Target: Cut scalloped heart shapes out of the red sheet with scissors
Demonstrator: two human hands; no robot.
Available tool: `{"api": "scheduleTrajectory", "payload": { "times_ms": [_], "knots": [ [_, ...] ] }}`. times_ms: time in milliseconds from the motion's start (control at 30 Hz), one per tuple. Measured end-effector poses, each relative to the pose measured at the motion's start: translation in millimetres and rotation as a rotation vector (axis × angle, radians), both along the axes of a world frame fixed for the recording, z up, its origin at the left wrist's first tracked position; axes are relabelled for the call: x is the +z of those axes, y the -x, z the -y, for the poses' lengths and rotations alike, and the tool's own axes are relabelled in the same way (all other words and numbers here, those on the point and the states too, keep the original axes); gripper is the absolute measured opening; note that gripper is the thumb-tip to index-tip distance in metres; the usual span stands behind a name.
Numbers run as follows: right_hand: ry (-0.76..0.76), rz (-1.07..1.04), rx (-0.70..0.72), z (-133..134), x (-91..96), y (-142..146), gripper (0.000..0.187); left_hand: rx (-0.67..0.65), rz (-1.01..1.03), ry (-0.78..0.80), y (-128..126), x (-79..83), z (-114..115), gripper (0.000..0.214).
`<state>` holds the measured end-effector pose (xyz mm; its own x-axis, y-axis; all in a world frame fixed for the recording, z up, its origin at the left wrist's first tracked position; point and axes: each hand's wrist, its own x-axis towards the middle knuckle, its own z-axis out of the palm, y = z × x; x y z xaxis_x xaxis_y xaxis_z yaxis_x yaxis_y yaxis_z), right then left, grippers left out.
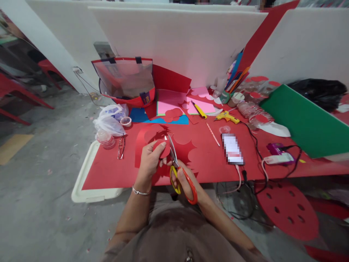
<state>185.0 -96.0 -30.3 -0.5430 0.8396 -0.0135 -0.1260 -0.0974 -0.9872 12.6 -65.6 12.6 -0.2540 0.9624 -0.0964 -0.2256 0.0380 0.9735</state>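
My left hand pinches a rounded piece of red paper above the table. In my right hand is a pair of scissors with one orange and one yellow handle loop. Its blades are parted and lie against the right edge of the held paper. Under and behind my hands is a larger red sheet with scalloped, cut-out edges. Part of the held paper is hidden by my left fingers.
A phone, a yellow glue gun and a yellow cutter lie to the right. Glasses and a plastic bag are at left. Cables run over the front edge near a red stool.
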Motion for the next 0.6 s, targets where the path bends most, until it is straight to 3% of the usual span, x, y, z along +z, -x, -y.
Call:
{"api": "scheduleTrajectory", "payload": {
  "times_ms": [600],
  "knots": [
    [-0.039,0.013,0.018,-1.1,-3.0,-3.3,0.052,-0.018,0.015,0.01,3.6,-6.3,0.1,0.037]
  ]
}}
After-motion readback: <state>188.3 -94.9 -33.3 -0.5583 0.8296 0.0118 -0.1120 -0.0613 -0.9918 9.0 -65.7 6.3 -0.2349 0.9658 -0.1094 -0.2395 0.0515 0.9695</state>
